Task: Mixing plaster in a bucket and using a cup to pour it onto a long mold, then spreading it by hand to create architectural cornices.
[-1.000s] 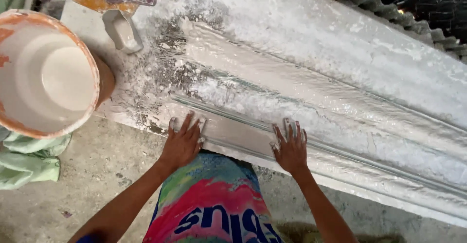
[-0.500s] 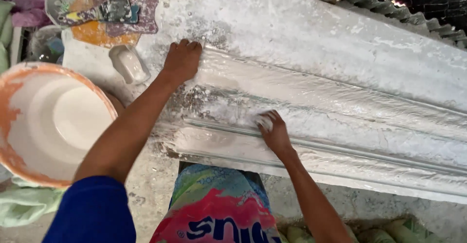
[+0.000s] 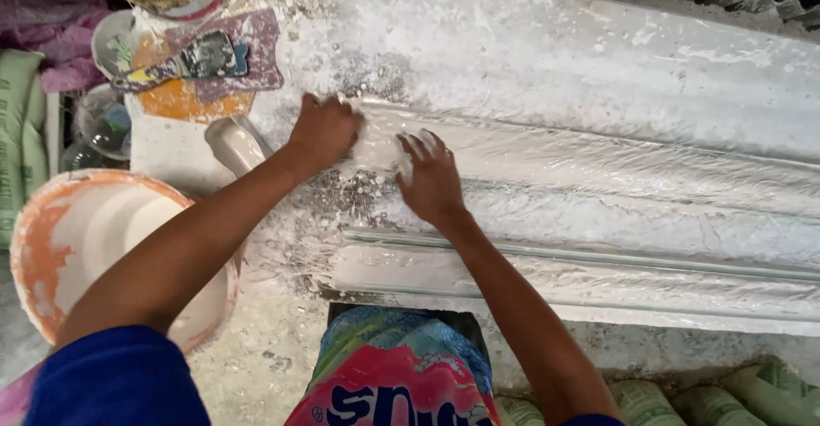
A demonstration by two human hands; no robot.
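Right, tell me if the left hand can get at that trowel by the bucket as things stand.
Probably yes. The left hand presses on the wet plaster moulding, and the trowel lies on the bench just beside its wrist, with nothing between them. The hand is empty, so it looks a short move back.

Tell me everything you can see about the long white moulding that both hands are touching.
The long white moulding lies flat on a powder-covered bench, running from the middle of the picture out past the right edge. It looks like wet plaster, glossy and pale grey-white, with several parallel ridges and grooves along its length and a smooth flat strip on the near side. The left hand and the right hand both press on its left end. Crumbs of plaster lie around that end.
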